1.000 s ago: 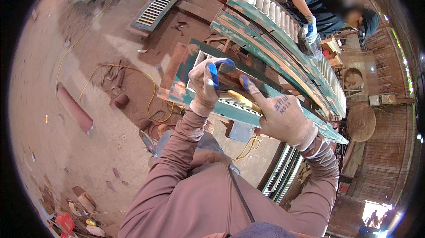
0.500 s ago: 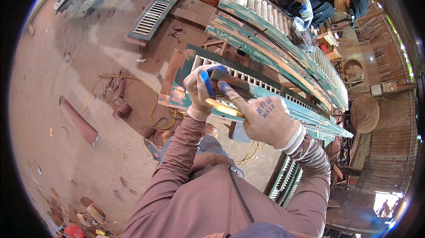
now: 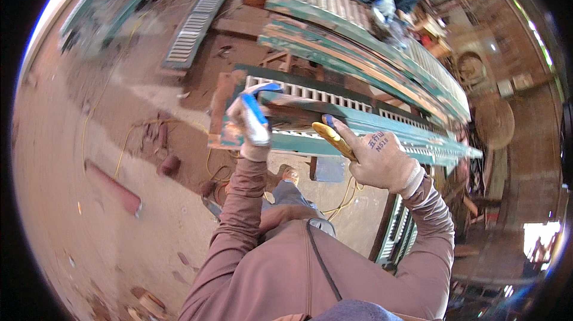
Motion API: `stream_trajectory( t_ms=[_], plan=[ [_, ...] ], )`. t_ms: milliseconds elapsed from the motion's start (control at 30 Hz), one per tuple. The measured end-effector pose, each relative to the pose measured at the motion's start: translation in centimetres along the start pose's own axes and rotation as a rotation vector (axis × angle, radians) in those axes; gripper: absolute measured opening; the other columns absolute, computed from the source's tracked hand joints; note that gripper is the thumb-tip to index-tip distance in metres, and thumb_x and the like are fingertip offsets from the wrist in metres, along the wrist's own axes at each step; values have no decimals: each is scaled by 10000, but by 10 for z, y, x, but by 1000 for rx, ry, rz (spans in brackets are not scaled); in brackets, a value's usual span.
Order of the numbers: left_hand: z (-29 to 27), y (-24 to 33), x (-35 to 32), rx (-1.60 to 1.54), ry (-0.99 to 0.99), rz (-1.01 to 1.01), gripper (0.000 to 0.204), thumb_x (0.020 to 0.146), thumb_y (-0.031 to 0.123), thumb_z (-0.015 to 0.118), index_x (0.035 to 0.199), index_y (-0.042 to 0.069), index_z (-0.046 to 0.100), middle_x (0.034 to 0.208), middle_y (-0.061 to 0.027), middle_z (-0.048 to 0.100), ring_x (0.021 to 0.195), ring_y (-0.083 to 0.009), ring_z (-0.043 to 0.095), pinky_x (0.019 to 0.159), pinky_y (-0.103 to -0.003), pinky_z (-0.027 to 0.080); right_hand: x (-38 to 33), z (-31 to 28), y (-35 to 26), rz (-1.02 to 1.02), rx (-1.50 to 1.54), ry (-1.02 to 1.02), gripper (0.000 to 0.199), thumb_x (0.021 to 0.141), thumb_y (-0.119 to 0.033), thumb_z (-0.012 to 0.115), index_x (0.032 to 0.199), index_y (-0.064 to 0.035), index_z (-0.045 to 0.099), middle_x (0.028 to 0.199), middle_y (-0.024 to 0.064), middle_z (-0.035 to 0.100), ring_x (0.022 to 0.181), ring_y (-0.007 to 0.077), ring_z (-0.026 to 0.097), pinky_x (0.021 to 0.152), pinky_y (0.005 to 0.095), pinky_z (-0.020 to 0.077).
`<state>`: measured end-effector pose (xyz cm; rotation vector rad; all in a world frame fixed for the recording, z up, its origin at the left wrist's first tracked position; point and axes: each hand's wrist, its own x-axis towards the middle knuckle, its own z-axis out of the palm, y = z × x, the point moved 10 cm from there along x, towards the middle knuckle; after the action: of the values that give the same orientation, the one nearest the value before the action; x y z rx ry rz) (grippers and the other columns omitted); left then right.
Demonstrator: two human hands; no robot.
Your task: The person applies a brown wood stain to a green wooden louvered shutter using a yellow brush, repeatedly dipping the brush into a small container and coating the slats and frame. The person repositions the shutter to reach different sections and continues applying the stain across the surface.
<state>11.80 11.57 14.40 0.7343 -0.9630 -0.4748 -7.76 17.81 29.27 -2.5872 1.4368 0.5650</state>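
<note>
My left hand (image 3: 250,121), in a pale glove with blue fingertips, is at the left end of a green louvred shutter panel (image 3: 358,119). Its forefinger reaches over the slats while the other fingers bend down. They are blurred, and I cannot make out whether they grip anything. A dark brown strip (image 3: 298,106) lies along the panel beside them. My right hand (image 3: 379,154), in a matching glove, is closed round a tool with a rounded yellow handle (image 3: 334,139). The tool's working end is hidden, so its kind cannot be told.
More green shutters (image 3: 364,61) lie beyond, where another person's gloved hand (image 3: 385,4) works. A slatted panel (image 3: 203,19) lies at the far left. On the floor are a brown cylinder (image 3: 113,188), a yellow cord (image 3: 122,148) and scraps. A round woven tray (image 3: 494,124) stands at right.
My left hand has drawn back left from the dark strip. My right hand has moved right and away from my left, its yellow-handled tool now tilted more steeply. The view has shifted a little.
</note>
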Motion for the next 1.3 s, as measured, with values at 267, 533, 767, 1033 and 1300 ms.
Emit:
stream_trajectory(
  t_ms=[267,533,767,1033,1300],
  plan=[
    [5,16,-4,122,-106,287,610,1041,163,491,1603,117,257,1169,-255,640,948,-338,677,868,-466,570,-122,54,66,397,253,391,319,830,-182,653,1118,-59,711,702,159,670,683,359,686,633,464,548],
    [-6,-17,16,-57,25,0,508,1090,285,392,1504,-10,401,1134,-267,648,929,-360,681,873,-509,583,-253,177,104,974,309,450,240,953,-273,655,1092,-95,733,928,164,718,841,362,700,722,439,559],
    [-8,-4,32,300,-9,322,501,1000,118,504,1486,19,439,1179,-262,675,1056,-373,688,938,-517,564,-317,224,121,1220,255,470,248,967,-298,623,1154,-174,728,885,169,642,828,367,666,711,489,542],
    [7,15,36,488,-155,623,583,1014,275,576,1495,-4,402,1228,-269,644,1041,-399,689,921,-539,570,-368,244,233,1351,196,556,325,985,-396,609,1223,-197,709,857,166,671,792,354,691,671,471,538],
    [-49,-51,73,50,264,-284,614,1062,474,385,1192,-60,658,1151,-254,682,1057,-348,675,916,-501,567,-394,208,358,1233,132,945,360,968,-364,662,1291,-207,682,808,104,630,722,297,681,620,412,533]
  ],
)
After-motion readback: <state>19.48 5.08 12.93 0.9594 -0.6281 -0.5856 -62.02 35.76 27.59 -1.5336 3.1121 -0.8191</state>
